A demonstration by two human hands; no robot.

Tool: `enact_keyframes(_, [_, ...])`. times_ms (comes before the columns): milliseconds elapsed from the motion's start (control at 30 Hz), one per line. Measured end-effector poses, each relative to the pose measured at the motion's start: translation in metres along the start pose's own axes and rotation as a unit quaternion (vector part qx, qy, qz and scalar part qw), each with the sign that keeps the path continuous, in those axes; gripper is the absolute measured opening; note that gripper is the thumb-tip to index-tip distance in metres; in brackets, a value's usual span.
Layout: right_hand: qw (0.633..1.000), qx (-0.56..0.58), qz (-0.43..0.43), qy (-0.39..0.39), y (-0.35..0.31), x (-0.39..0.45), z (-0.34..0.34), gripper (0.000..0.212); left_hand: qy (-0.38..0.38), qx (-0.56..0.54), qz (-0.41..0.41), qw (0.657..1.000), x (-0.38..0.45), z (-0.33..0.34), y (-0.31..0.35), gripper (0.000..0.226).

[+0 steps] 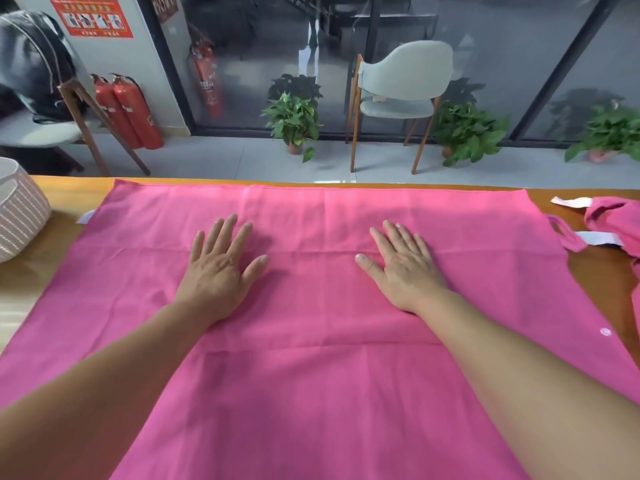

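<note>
A large pink cloth (pixel 311 393) lies spread flat over the wooden table (pixel 69 195), reaching from the far edge to the near side. My left hand (pixel 218 268) lies palm down on the cloth left of centre, fingers straight and spread. My right hand (pixel 405 265) lies palm down right of centre in the same way. Both hands press on the fabric and hold nothing. A small white button (pixel 605 331) shows near the cloth's right edge, and a pink loop (pixel 562 233) sticks out at its right corner.
A white woven basket (pixel 17 209) stands at the table's left end. A second bunched pink cloth with white tags (pixel 613 223) lies at the right end. Beyond the table are a pale chair (pixel 398 95), potted plants (pixel 294 123) and red fire extinguishers (pixel 128 112).
</note>
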State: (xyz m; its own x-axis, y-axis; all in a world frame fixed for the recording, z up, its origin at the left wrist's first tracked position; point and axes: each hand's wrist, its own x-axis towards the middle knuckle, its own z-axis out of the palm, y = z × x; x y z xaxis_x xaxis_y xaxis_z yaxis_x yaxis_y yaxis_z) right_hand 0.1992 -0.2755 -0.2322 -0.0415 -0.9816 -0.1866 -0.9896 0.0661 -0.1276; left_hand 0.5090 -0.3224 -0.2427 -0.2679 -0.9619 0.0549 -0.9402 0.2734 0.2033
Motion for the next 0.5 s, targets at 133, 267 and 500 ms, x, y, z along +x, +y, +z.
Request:
enact_keyframes(133, [0.997,0.038,-0.011,0.07,-0.018,-0.028,-0.011,0.081,0.076,-0.054,0.013,0.996,-0.024,-0.017,0.043,0.078])
enact_keyframes(267, [0.988,0.074,-0.063,0.124,-0.053,-0.108,-0.001,0.082,0.046,-0.048,0.13,0.989,-0.103,-0.007,0.083,0.075])
enact_keyframes(500, [0.998,0.01,-0.023,0.058,-0.038,-0.189,0.048,0.093,-0.05,0.033,0.143,0.988,-0.181,0.008,0.078,0.085])
